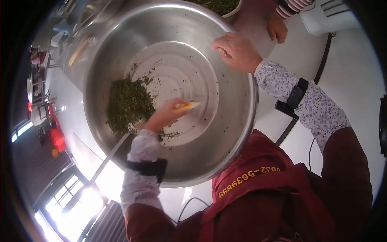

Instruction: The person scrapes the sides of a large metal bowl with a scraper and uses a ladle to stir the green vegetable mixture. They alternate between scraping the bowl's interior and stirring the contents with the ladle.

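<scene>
A wide metal basin (238,105) has a heap of chopped dark green leaves (129,103) at its left side, with bits scattered over the bottom. Over the basin's middle, beside the heap, my left hand (166,115) is closed round a small yellow and white tool (188,105), slightly blurred. My right hand (238,52) is at the basin's upper right rim, its fingers curled together; whatever they may hold is too small to make out.
A co-worker's hand (277,29) rests beyond the basin at the upper right. Another container with green leaves (215,5) stands at the top. A pale wooden-looking piece (78,51) lies left of the basin. Dark cables run at the right.
</scene>
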Demonstrator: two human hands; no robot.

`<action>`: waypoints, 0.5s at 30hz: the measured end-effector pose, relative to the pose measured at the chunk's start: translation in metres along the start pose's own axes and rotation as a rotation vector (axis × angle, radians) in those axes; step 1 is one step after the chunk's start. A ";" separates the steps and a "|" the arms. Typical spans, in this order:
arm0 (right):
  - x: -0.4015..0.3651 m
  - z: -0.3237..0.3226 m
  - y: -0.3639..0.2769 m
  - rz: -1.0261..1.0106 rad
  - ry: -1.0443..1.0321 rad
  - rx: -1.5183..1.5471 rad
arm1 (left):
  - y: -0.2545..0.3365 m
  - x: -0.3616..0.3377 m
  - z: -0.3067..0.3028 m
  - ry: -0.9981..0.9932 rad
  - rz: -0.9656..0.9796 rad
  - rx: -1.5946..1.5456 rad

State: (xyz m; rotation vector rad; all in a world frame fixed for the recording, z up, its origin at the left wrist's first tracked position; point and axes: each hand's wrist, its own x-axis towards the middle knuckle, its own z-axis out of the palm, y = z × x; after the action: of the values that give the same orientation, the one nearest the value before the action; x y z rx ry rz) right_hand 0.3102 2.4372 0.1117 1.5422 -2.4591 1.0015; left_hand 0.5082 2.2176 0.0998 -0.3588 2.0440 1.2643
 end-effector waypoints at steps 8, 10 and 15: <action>-0.003 0.005 0.007 -0.026 0.023 -0.054 | -0.033 0.015 0.084 -0.401 0.194 -0.068; -0.004 0.009 0.009 -0.035 0.033 -0.022 | -0.041 -0.032 0.059 -0.430 -0.080 0.692; -0.002 0.000 0.004 -0.018 -0.004 -0.033 | -0.058 -0.085 0.034 0.133 -0.196 0.769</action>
State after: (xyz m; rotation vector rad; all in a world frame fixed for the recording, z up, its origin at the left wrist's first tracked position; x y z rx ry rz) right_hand 0.3081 2.4401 0.1085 1.5548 -2.4472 0.9516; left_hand 0.6157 2.2084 0.1089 -0.2663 2.3559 0.2858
